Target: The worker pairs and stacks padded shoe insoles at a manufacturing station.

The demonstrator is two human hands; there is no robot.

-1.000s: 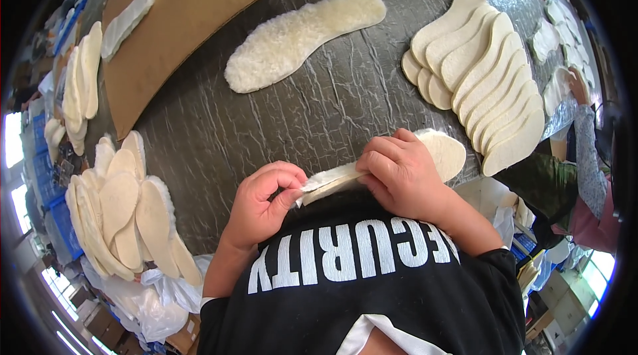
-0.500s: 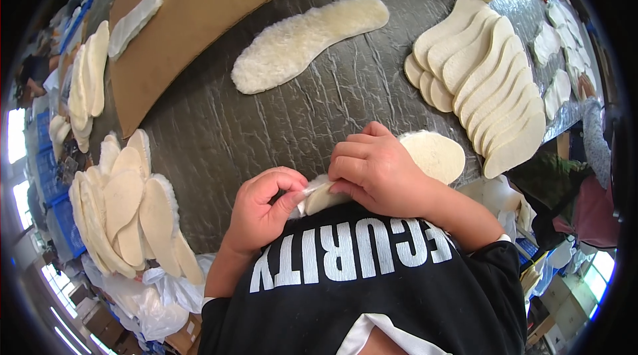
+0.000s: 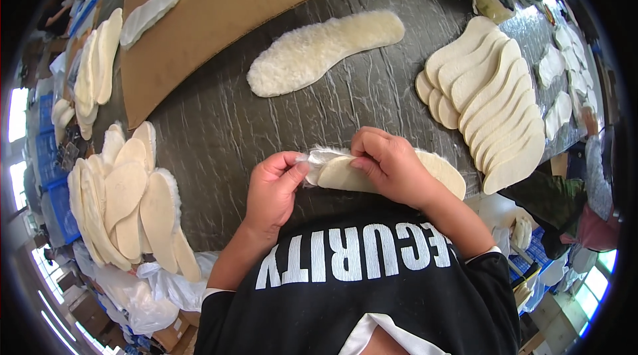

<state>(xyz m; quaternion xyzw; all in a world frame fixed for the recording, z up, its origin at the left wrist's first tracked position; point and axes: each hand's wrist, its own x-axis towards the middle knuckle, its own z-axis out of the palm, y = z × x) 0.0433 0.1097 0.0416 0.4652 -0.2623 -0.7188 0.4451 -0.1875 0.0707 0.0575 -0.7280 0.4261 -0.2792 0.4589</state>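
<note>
Close in front of my chest I hold a cream insole [image 3: 442, 172], smooth side up, with white fleece along its edge. My left hand [image 3: 274, 189] pinches the fleecy edge at the left end between thumb and fingers. My right hand [image 3: 389, 168] is closed on the upper edge nearer the middle and covers part of it. Between the two hands, the white layer stands a little apart from the smooth cream layer. Beyond them, a fluffy fleece insole [image 3: 325, 53] lies pile side up on the dark, wrinkled table cover [image 3: 212, 122].
Cream insoles overlap in a fanned row [image 3: 498, 102] at the right; a loose pile [image 3: 126, 195] lies at the left. A brown cardboard sheet [image 3: 226, 9] bears a white strip [image 3: 153, 13]. At far right, another person's sleeved arm [image 3: 597, 176] reaches toward white pieces [image 3: 559, 116].
Both hands and the insole have moved away from my chest, and more of its smooth side shows. My left hand still pinches the left end. The view has shifted slightly.
</note>
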